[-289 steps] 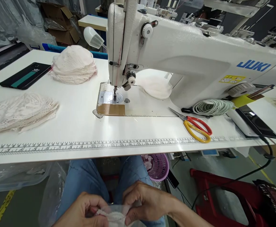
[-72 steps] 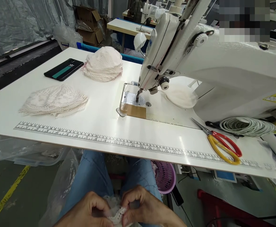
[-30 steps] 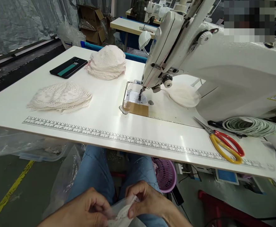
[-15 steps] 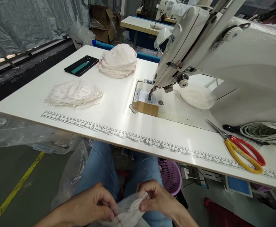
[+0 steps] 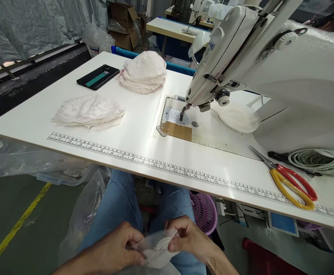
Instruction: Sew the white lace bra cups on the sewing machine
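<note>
Over my lap, a piece of white lace fabric [image 5: 159, 253] with a sheer edge is stretched between my two hands. My left hand [image 5: 124, 244] pinches its left side between thumb and fingers. On the other side, my right hand [image 5: 188, 238] grips the upper right edge, thumb in front. Both hands are below the front edge of the sewing table [image 5: 138, 143]. The lower part of the fabric runs out of the picture.
A sewing machine [image 5: 227, 57] occupies the table's right side. Stacked lace pieces [image 5: 88, 110], a second fabric stack [image 5: 144, 72] and a phone [image 5: 98, 76] lie left of it. Scissors [image 5: 293, 185] and coiled cord [image 5: 321, 162] rest at right. A purple basket [image 5: 204, 212] stands below.
My left hand has shifted slightly right, and the fabric between my hands has turned a little. My right hand keeps its grip. The view has shifted slightly.
</note>
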Demonstrator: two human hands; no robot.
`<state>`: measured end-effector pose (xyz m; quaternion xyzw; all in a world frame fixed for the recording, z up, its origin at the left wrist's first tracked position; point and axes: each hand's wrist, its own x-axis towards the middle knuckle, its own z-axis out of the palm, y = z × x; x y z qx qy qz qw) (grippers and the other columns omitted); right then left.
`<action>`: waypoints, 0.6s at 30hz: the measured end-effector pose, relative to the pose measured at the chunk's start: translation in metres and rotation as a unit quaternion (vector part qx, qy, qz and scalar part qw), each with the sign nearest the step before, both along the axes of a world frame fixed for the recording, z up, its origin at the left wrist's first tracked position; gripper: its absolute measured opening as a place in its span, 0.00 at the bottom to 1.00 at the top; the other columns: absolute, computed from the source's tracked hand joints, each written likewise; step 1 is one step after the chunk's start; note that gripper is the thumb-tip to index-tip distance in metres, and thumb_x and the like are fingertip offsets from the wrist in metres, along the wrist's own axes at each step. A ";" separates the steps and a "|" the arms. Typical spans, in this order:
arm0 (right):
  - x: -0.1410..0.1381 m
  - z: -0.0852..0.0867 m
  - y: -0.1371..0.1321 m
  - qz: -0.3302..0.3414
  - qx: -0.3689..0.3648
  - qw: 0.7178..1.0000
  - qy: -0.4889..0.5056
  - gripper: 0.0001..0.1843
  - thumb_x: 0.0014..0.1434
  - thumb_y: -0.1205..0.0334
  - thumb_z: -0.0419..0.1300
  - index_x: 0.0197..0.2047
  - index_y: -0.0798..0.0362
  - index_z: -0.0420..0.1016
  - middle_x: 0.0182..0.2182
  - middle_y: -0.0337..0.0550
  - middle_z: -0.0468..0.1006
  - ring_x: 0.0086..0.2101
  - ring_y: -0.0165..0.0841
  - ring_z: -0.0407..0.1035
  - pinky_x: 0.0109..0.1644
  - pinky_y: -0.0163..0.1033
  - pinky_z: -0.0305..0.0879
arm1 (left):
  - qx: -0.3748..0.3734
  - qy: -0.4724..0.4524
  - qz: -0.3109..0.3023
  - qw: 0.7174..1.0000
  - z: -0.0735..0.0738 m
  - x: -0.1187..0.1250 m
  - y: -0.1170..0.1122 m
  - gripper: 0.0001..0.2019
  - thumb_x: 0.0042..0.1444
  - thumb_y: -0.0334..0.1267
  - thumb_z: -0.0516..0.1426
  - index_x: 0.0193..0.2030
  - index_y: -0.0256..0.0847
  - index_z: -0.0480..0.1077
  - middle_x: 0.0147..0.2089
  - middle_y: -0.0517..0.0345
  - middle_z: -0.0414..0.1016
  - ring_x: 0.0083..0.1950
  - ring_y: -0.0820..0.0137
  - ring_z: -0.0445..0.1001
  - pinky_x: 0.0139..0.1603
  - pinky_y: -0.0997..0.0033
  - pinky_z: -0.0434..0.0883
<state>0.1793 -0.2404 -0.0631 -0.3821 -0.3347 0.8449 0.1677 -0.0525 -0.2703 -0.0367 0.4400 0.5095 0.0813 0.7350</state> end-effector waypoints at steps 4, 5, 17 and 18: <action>0.005 0.000 0.000 0.001 -0.001 1.000 -0.006 0.16 0.36 0.57 0.76 0.23 0.58 0.78 0.22 0.35 0.72 0.24 0.24 0.63 0.28 0.31 0.57 | -0.006 -0.043 -0.025 0.999 0.005 -0.001 0.002 0.08 0.43 0.33 0.59 0.29 0.36 0.79 0.21 0.67 0.62 0.26 0.75 0.56 0.25 0.79 0.52; 0.005 0.000 0.000 0.003 -0.003 1.000 -0.006 0.16 0.36 0.57 0.76 0.23 0.58 0.78 0.22 0.35 0.72 0.24 0.24 0.63 0.28 0.31 0.57 | -0.006 -0.049 -0.031 0.998 0.007 -0.002 0.003 0.07 0.43 0.32 0.59 0.29 0.37 0.79 0.20 0.67 0.61 0.25 0.75 0.56 0.25 0.78 0.52; -0.003 0.008 0.003 0.023 0.028 0.999 -0.009 0.18 0.36 0.54 0.75 0.24 0.58 0.78 0.23 0.36 0.71 0.25 0.25 0.63 0.29 0.31 0.57 | -0.040 -0.056 -0.008 0.998 0.006 0.007 0.009 0.05 0.40 0.37 0.64 0.24 0.36 0.76 0.22 0.66 0.64 0.29 0.73 0.58 0.27 0.79 0.54; -0.003 0.009 0.003 0.026 0.033 0.999 -0.012 0.18 0.36 0.53 0.75 0.24 0.58 0.78 0.23 0.36 0.72 0.25 0.25 0.63 0.29 0.31 0.57 | -0.029 -0.043 -0.016 0.999 0.006 0.008 0.009 0.06 0.41 0.38 0.63 0.23 0.37 0.77 0.22 0.66 0.65 0.29 0.73 0.59 0.27 0.78 0.55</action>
